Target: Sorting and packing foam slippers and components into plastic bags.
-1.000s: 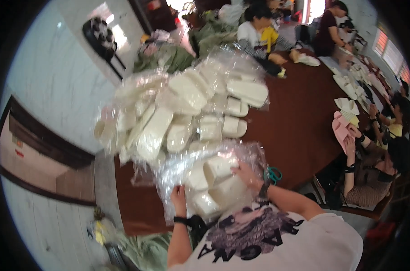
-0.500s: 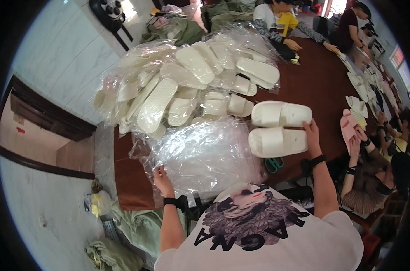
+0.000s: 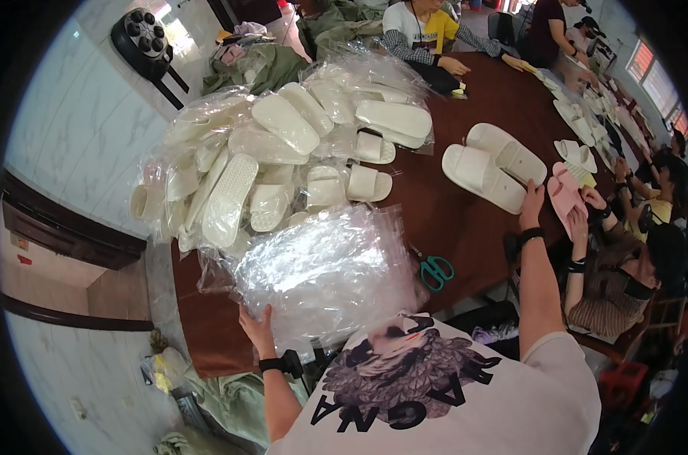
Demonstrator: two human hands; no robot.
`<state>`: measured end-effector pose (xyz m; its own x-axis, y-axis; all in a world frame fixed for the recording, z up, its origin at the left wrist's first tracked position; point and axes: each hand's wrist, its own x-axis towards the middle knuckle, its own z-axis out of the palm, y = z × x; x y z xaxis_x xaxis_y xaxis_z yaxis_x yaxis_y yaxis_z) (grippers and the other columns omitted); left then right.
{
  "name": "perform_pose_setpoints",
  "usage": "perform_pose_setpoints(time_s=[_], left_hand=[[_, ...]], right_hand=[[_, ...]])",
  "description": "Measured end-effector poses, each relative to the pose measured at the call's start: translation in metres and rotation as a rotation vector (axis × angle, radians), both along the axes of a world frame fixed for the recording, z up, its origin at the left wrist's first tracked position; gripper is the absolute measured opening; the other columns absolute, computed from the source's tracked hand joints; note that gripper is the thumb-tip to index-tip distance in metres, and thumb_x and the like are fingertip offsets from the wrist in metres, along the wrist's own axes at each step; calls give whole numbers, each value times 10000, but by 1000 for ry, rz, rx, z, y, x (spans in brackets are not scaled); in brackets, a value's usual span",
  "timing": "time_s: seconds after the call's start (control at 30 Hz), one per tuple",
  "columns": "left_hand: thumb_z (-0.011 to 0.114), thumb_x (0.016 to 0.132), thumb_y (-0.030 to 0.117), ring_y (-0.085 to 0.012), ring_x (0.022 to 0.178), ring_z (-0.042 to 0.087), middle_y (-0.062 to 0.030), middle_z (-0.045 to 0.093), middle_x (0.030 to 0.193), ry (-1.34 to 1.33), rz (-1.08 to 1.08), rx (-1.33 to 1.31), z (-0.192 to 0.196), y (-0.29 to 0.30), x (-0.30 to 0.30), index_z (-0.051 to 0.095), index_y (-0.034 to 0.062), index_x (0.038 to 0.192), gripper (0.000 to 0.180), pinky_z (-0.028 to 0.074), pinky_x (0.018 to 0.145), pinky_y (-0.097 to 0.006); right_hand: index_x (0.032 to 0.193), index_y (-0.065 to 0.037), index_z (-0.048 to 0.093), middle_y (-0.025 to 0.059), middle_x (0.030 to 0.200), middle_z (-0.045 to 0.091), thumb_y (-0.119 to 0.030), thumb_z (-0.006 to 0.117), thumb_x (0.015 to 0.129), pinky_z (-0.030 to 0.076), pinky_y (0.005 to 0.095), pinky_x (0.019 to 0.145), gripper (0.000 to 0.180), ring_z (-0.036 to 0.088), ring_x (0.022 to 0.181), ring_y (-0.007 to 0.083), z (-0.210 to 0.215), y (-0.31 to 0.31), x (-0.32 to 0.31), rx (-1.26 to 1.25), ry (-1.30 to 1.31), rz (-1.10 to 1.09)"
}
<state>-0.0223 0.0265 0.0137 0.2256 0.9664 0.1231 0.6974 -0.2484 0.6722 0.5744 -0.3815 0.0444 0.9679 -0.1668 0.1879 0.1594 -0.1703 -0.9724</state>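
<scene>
In the head view, the left hand (image 3: 257, 327) grips the near left edge of a clear plastic bag (image 3: 329, 269), fingers curled into the crumpled film. The bag lies bunched on the brown counter (image 3: 465, 227) just in front of the person's chest; whether anything is inside it cannot be told.

The right hand (image 3: 532, 203) reaches far out to the right, fingers spread flat and open against the near end of a pair of white slippers (image 3: 494, 163). The two slippers lie side by side, soles down, on the bare counter, well apart from the bag.

Beyond the bag sits a big heap of bagged white slippers (image 3: 283, 152), many packed in clear film. A pair of teal-handled scissors (image 3: 435, 271) lies on the counter between the bag and the right arm. To the right, another person's hands hold a pink slipper (image 3: 565, 199) just beside the right hand.
</scene>
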Motion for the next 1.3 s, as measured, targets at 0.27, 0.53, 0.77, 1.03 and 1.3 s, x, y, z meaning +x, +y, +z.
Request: perform_pose_setpoints(time_s=[0.27,0.53,0.77,1.03,1.3], left_hand=[[644,896,391,-350,1295,422,-238,407,1417,-134,13,-108,3,15,-23,367,-26,1411,718,347,1060,-405],[631,924,242,-288,1399,297,-227,258,1525,-298,-230,-459,34,-2,-2,167,27,1504,774,254,1121,-348],[687,884,214,-302,1211,530,-218,527,1331,-250,-18,-253,27,-7,-25,353,52,1442,670,441,977,-367],[688,835,126,-200,963,603,-97,628,1063,-120,13,-109,26,-26,-28,603,37,1215,399,479,849,-317],[669,831,64,-175,927,567,-66,578,1022,-281,-57,-14,69,-31,-8,618,75,1189,362,465,813,-304]], right_hand=[[1433,-3,355,170,1441,402,-268,602,914,246,361,1130,633,336,1366,289,44,114,-162,-65,-23,697],[1430,-223,418,148,1540,249,-187,695,772,220,626,1087,715,197,1425,394,23,155,-249,-913,-219,1287],[1244,-102,575,145,1318,498,19,569,794,368,440,1035,466,455,1212,357,84,182,-259,-596,-404,912],[1173,-81,592,119,1185,556,-106,645,828,441,394,934,350,523,1101,305,143,278,-291,-571,-747,1543],[1102,-57,610,121,1039,618,-250,591,893,433,393,911,285,540,1067,288,60,418,-339,-715,-818,1608]])
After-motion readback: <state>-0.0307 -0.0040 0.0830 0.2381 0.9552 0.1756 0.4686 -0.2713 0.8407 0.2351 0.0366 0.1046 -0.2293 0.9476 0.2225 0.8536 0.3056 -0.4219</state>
